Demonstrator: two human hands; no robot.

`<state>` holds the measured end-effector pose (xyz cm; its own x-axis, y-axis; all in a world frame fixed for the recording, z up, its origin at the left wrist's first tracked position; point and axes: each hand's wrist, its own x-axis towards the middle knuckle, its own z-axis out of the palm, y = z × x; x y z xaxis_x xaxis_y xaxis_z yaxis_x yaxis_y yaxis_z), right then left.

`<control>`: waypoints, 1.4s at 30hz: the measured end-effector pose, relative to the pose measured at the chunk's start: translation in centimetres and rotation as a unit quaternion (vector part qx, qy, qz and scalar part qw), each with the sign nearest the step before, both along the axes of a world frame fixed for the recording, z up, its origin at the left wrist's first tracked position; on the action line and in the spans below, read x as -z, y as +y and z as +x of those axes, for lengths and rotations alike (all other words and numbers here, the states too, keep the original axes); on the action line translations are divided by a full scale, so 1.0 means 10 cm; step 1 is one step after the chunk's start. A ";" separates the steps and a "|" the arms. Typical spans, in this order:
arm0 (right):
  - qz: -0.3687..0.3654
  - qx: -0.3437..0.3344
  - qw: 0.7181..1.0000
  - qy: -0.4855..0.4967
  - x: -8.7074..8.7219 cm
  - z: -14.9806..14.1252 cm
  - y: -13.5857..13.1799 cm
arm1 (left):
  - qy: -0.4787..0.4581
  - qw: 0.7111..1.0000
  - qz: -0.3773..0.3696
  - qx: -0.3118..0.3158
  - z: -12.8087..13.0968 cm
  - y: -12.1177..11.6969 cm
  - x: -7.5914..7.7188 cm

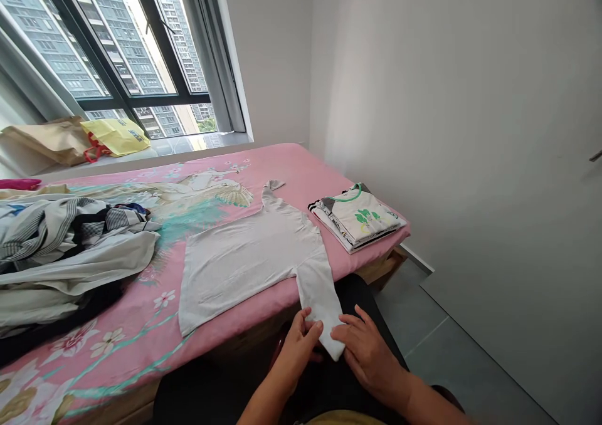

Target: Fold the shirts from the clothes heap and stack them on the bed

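Observation:
A white long-sleeved shirt (254,246) lies spread flat on the bed, its body toward the left and its collar toward the far side. One sleeve hangs over the near edge of the bed, toward my lap. My left hand (297,346) grips the left edge of that sleeve near the cuff, thumb over the cloth. On the opposite edge, my right hand (369,353) has its bent fingers at the cuff and holds it lightly. Part of the fingers of both hands is hidden under or behind the cloth.
A stack of folded clothes (360,218) sits at the right corner of the pink flowered bed (141,312). A loose heap of clothes (70,249) covers the left side. A yellow bag (117,136) and a brown paper bag (51,140) rest on the windowsill.

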<state>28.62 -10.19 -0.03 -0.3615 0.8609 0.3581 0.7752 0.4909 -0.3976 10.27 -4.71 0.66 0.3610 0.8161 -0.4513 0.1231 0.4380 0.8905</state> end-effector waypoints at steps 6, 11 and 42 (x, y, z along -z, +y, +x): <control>-0.042 -0.039 0.996 0.070 -0.21 0.05 0.49 | 0.102 0.948 0.289 0.085 -0.10 0.10 -0.06; 0.072 0.035 0.994 0.069 -0.36 0.00 0.73 | 0.052 0.993 0.097 -0.053 0.08 0.54 0.12; 0.093 0.070 0.988 -0.103 1.10 -0.25 1.20 | 0.584 0.648 0.485 -0.061 -2.49 0.64 0.66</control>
